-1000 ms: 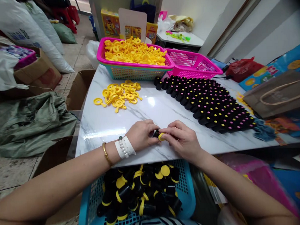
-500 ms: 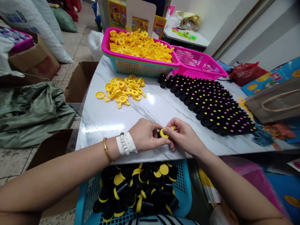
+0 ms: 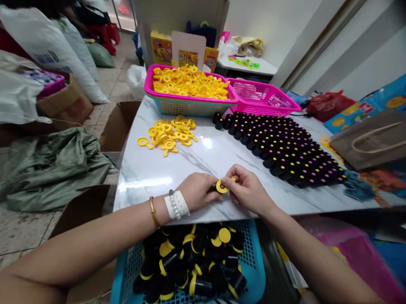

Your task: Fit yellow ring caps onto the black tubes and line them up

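Above the near edge of the table, my left hand [image 3: 198, 191] is closed around a small black plastic piece [image 3: 214, 187], mostly hidden by the fingers. My right hand [image 3: 247, 189] pinches the tab of a yellow plastic ring [image 3: 221, 191] between thumb and fingers. The ring sits against the end of the black piece, and a pinkish dot shows through its hole. Beyond my hands lies a loose pile of yellow tabbed rings [image 3: 170, 134]. To the right, black pieces [image 3: 283, 146] with pink or yellow dots on top stand in tight rows.
Below the table edge, a blue basket [image 3: 260, 279] holds black pieces with yellow caps. A pink-rimmed basket [image 3: 194, 96] heaped with yellow rings stands at the back, beside another pink basket [image 3: 264, 98]. A brown paper bag [image 3: 377, 140] stands at right; cardboard boxes [image 3: 117, 126] are left.
The yellow ring has turned from edge-on to facing me, pressed against the black piece, with the pinkish dot now showing in its hole. My fingers have shifted around it. The camera view has moved slightly.
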`<state>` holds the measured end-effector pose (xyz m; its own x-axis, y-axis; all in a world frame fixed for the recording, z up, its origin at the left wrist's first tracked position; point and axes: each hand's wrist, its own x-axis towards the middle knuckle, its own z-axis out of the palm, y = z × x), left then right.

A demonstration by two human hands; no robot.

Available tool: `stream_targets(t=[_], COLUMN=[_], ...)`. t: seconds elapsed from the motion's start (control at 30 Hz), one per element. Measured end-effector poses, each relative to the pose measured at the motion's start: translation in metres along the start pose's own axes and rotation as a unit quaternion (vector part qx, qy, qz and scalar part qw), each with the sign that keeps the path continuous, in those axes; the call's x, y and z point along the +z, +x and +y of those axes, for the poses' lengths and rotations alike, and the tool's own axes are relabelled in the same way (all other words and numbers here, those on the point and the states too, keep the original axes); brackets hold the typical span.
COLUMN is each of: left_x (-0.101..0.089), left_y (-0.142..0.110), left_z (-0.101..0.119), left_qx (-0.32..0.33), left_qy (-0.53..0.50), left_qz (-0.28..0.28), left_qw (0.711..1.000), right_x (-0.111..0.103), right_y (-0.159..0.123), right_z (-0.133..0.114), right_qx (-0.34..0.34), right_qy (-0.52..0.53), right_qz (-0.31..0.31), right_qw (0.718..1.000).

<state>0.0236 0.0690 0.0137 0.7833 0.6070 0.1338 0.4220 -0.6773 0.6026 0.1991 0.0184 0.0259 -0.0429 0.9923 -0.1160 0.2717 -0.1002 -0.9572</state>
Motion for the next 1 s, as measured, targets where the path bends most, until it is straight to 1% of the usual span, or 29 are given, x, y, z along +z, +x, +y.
stream_targets(t=[0.1,0.27,0.43,0.57,0.6,0.67,0.73,0.77,0.87,1.0], left_x=[-0.001,-0.002,-0.005,-0.012,-0.013,-0.014,-0.012,-0.011,-0.01,-0.012], left_y=[0.001,0.001,0.002,0.001,0.001,0.001,0.002,0.002,0.003,0.005], left_z=[0.0,-0.001,0.001,0.005,0.005,0.006,0.006,0.006,0.005,0.004], left_qx=[-0.004,0.0,0.002,-0.049,-0.062,-0.073,-0.075,-0.076,-0.087,-0.112], left_qy=[-0.011,-0.049,-0.072,-0.133,-0.152,-0.173,-0.171,-0.169,-0.185,-0.224], left_qz=[0.002,-0.01,-0.019,-0.04,-0.042,-0.038,-0.025,-0.02,-0.03,-0.049], left_qw=[1.0,0.999,0.997,0.989,0.986,0.982,0.982,0.983,0.978,0.967], right_x=[0.0,0.001,0.005,0.006,0.005,0.002,-0.003,-0.005,-0.007,-0.004], right_y=[-0.001,-0.003,-0.006,-0.007,-0.006,-0.005,-0.005,-0.005,-0.007,-0.007], right_z=[0.0,0.005,0.007,0.006,0.005,0.004,0.003,0.002,0.001,0.002], right_qx=[0.002,0.017,0.009,0.005,0.011,0.037,0.068,0.079,0.102,0.129], right_qy=[0.011,0.077,0.099,0.088,0.088,0.108,0.146,0.162,0.18,0.17], right_qz=[-0.007,-0.017,-0.001,0.005,-0.002,-0.036,-0.079,-0.091,-0.079,-0.051], right_qw=[1.0,0.997,0.995,0.996,0.996,0.993,0.984,0.979,0.975,0.976])
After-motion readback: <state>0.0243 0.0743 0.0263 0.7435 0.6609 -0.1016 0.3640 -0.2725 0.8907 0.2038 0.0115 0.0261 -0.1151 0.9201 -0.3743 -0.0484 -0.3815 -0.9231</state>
